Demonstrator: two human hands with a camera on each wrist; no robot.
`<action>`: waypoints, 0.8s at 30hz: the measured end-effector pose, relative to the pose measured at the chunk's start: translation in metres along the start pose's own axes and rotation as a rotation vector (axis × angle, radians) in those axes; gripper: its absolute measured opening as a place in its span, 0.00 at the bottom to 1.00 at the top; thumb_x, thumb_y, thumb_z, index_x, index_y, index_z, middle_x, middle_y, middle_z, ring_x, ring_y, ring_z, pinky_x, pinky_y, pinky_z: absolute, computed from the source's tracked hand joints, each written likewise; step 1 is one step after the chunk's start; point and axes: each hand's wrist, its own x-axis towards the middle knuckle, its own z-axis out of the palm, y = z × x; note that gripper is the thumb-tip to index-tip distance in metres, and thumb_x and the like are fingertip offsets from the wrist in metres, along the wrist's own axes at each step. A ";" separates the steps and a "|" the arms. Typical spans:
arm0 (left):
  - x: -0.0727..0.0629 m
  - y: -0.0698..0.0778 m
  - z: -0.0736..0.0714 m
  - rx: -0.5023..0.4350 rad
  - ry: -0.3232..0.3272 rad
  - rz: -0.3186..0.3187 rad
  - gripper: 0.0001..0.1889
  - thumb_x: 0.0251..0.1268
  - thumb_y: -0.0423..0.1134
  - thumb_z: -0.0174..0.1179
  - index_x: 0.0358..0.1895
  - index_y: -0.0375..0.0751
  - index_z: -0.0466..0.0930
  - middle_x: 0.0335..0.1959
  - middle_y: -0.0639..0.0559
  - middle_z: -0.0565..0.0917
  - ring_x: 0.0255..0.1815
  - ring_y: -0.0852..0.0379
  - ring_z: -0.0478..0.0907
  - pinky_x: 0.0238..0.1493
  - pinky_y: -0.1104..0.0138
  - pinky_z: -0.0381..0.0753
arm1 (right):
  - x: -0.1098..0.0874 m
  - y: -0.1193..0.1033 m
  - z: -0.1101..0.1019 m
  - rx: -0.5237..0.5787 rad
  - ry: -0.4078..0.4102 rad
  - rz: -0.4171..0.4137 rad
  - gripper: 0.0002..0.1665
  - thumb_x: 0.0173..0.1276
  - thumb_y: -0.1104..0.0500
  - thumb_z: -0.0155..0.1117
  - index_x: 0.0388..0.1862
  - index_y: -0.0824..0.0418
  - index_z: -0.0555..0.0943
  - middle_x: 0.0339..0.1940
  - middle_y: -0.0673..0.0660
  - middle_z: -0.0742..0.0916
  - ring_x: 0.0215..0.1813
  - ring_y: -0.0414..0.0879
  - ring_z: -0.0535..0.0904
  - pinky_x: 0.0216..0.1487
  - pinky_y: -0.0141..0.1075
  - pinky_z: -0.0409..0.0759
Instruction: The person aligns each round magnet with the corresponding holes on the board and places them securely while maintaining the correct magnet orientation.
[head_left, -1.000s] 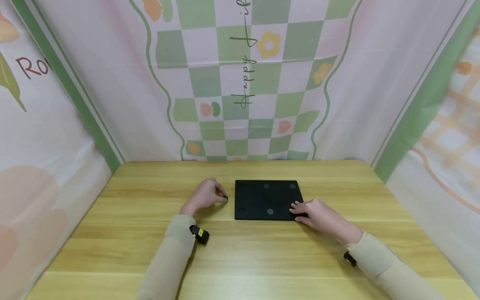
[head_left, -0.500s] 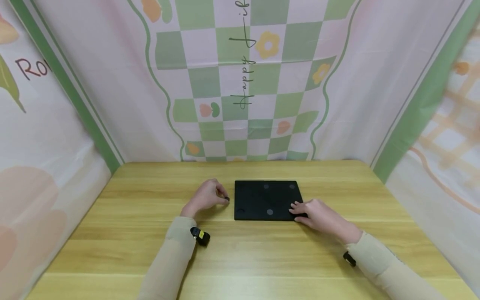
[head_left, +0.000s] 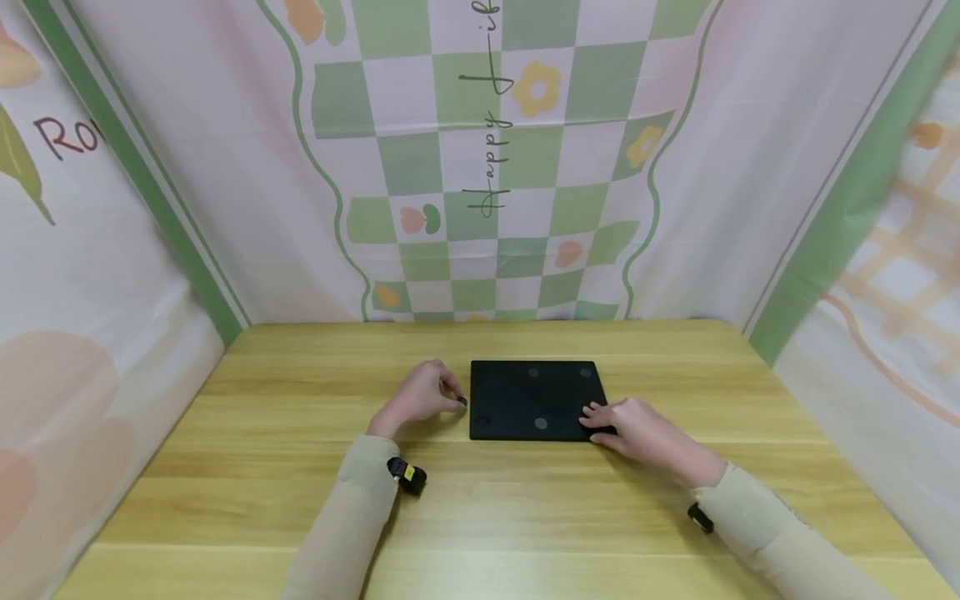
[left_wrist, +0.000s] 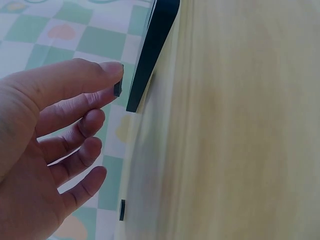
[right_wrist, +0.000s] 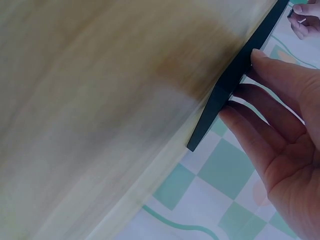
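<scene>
A flat black rectangular board (head_left: 517, 396) lies on the wooden table, with several round spots on its upper face, some grey and one darker near its front left corner. Just off its left edge, my left hand (head_left: 420, 396) pinches a small, thin black disc (left_wrist: 119, 82) between thumb and index finger, the other fingers loosely bent. My right hand (head_left: 633, 425) rests on the board's front right corner. Its fingertips lie on the upper face, and its thumb (right_wrist: 257, 56) touches the front edge.
Another small black piece (left_wrist: 122, 210) sits on the table left of the board. The wooden table (head_left: 525, 517) reaches back to a green-and-white checked curtain (head_left: 472, 296). Printed curtains also hang at both sides.
My left hand has moved right and slightly nearer to me, bringing the pinched disc close to the board's left edge. The right hand and the board have stayed put.
</scene>
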 end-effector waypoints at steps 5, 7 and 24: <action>0.001 0.001 0.004 0.003 -0.001 0.027 0.04 0.50 0.41 0.72 0.28 0.51 0.86 0.32 0.57 0.77 0.31 0.61 0.73 0.35 0.68 0.75 | 0.000 0.000 0.000 0.006 0.000 -0.001 0.14 0.59 0.64 0.69 0.45 0.64 0.86 0.45 0.61 0.87 0.53 0.56 0.82 0.47 0.44 0.83; 0.001 0.002 0.005 -0.003 -0.004 0.030 0.04 0.50 0.41 0.72 0.28 0.51 0.86 0.32 0.57 0.77 0.31 0.61 0.73 0.34 0.69 0.76 | 0.000 0.001 0.000 0.003 -0.001 -0.002 0.14 0.59 0.64 0.69 0.45 0.63 0.86 0.45 0.61 0.87 0.53 0.56 0.82 0.47 0.44 0.83; 0.001 0.011 0.008 -0.040 -0.027 0.032 0.04 0.51 0.40 0.72 0.28 0.50 0.85 0.33 0.56 0.77 0.32 0.60 0.72 0.36 0.67 0.77 | 0.000 0.001 0.000 -0.006 0.001 -0.006 0.15 0.59 0.63 0.69 0.46 0.63 0.86 0.45 0.61 0.87 0.52 0.56 0.82 0.47 0.44 0.83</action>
